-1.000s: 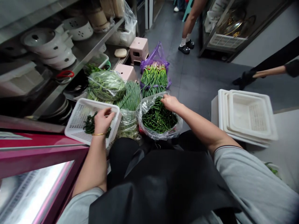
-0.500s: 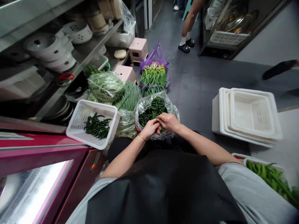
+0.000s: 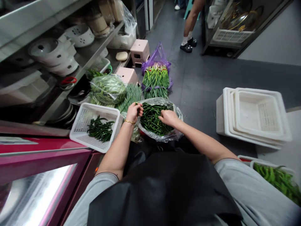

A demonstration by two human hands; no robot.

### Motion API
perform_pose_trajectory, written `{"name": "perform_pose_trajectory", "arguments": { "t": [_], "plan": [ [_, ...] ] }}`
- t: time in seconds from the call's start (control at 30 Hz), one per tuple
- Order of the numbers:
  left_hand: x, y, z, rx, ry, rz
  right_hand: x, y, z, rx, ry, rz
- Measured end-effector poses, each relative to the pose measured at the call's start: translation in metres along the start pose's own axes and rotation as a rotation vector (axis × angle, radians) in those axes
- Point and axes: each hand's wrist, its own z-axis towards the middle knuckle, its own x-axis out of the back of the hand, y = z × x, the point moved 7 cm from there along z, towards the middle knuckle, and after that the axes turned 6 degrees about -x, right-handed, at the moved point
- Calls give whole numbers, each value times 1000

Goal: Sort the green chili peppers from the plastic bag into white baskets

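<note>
A plastic-lined tub (image 3: 157,135) stands in front of me, full of thin dark green peppers or pods (image 3: 152,121). Over its left rim is my left hand (image 3: 134,112), its fingers closed around a small green piece at the fingertips. My right hand (image 3: 168,118) rests over the right part of the pile with its fingers curled together; what they hold, if anything, is hidden. To the left, a white perforated basket (image 3: 78,127) has a small heap of dark green pieces (image 3: 100,128) in it.
Bagged greens (image 3: 108,88) and a purple bag of long green stalks (image 3: 155,78) lie beyond. Pink stools (image 3: 139,51) stand behind. At right are stacked white baskets (image 3: 257,114) and green peppers (image 3: 277,180). A person's leg (image 3: 191,20) shows ahead; shelves (image 3: 94,53) line the left.
My hands were together over the near part of the tub and have separated. The left moved left and up to the rim; the right moved slightly over the pile. The walking foot at far right is gone.
</note>
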Motion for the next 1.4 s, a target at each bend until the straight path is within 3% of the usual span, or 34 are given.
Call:
{"name": "perform_pose_trajectory", "arguments": {
  "t": [0.1, 0.17, 0.23, 0.3, 0.37, 0.43, 0.6, 0.73, 0.83, 0.93, 0.97, 1.03, 1.1, 1.2, 1.27, 1.33, 1.4],
  "plan": [
    [-32, -34, -32, 89, -210, 74, -9, -7, -34, 82, 19, 108],
    [-43, -56, -50, 85, -223, 49, -13, -13, -43, 154, 1, 209],
    [-42, -68, -60, 51, -185, 23, -19, -17, -42, 199, -128, 400],
    [-40, -67, -66, -3, -267, 92, -29, -17, -37, 169, -348, 665],
    [-43, -58, -76, -91, -472, 240, -35, -18, -34, 133, -527, 880],
    [-45, -49, -87, -157, -616, 352, -35, -21, -36, 154, -577, 1004],
    [-39, -40, -99, -160, -563, 356, -17, -29, -54, 207, -444, 1131],
    [-49, -16, -106, -498, -649, 573, -10, -33, -75, 191, -457, 1112],
    [-56, -6, -119, -556, -853, 739, -14, -24, -79, 111, -461, 1070],
    [-54, -3, -149, -395, -1239, 621, -6, -9, -62, 123, -328, 974],
    [-49, 1, -152, -343, -1272, 527, 0, -6, -51, 160, -253, 868],
    [-39, 7, -139, -289, -1117, 366, 10, -5, -26, 237, -120, 526],
    [-28, 3, -107, -234, -833, 322, 15, -5, 4, 224, -42, 130],
    [-22, -11, -53, -185, -493, 524, 22, -4, 42, 104, -21, -185],
    [-23, -6, -24, -301, -279, 765, 21, -7, 50, 117, -60, -229],
    [-33, 2, -8, -461, -195, 944, 18, -9, 43, 175, -89, -237],
    [-49, 0, -5, -568, -290, 1018, 16, -6, 27, 207, -63, -208]
  ]
}}
